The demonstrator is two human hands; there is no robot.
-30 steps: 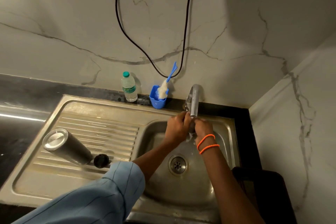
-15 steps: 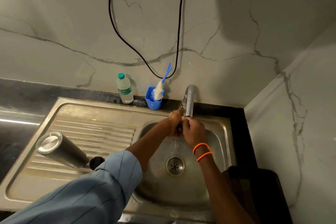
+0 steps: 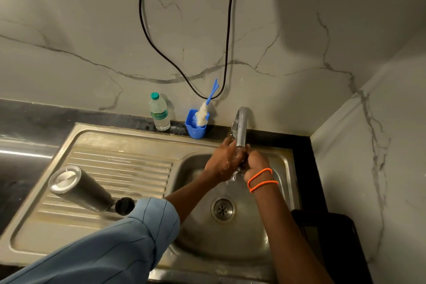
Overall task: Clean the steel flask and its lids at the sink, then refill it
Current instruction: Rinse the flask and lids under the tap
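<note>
Meeting under the spout of the tap (image 3: 241,127), the left hand (image 3: 224,160) and the right hand (image 3: 256,163) press close together over the basin of the sink (image 3: 283,168), with water running off them toward the drain (image 3: 223,209). Both sets of fingers are curled inward around something small and dark between the palms; what it is, and how firmly each hand grips it, cannot be told. Orange bands (image 3: 261,179) circle the right wrist, and a light blue sleeve (image 3: 129,242) covers the left arm up to the elbow. Well to the left of the fingers, the steel flask (image 3: 80,188) lies on its side on the ribbed drainboard, its base facing the camera, and a black lid (image 3: 124,205) sits just beside its mouth end. Beyond the fingers, on the dark tabletop against the wall, stand a plastic water bottle (image 3: 159,112) and a blue cup (image 3: 196,125) holding a bottle brush (image 3: 204,110). A black cable (image 3: 184,69) hangs looped on the marble wall above.
</note>
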